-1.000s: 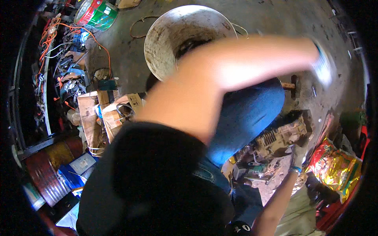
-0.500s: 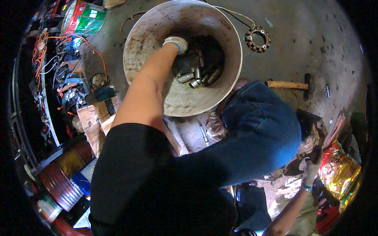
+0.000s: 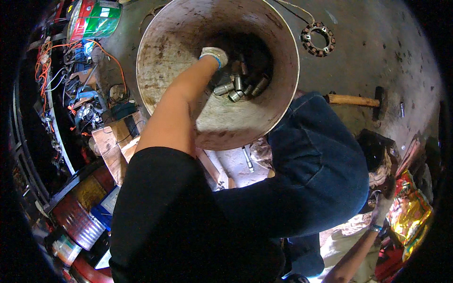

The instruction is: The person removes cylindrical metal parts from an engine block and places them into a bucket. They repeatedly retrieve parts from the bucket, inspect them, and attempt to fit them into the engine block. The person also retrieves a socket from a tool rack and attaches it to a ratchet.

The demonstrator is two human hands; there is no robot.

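My left arm reaches into a large, dirty whitish bucket. My left hand, in a pale work glove with a blue band at the wrist, is down by the bucket's dark bottom; its fingers are hidden. Close to it, several metal cylinders, one of them a silver cylinder, lie in a loose heap. Far to the lower right, my right hand, also gloved, is beside a dark, grimy metal part. Shadow blurs its fingers, so I cannot tell whether it grips anything.
A wooden-handled hammer and a ring-shaped motor stator lie on the floor right of the bucket. A slim metal tool lies below its rim. Cables, wooden boards and a rusty drum crowd the left.
The bucket looks larger, and its near rim covers more of the floor tool. My left hand stays inside it. My right hand appears slightly farther right; the whole view has shifted a little.
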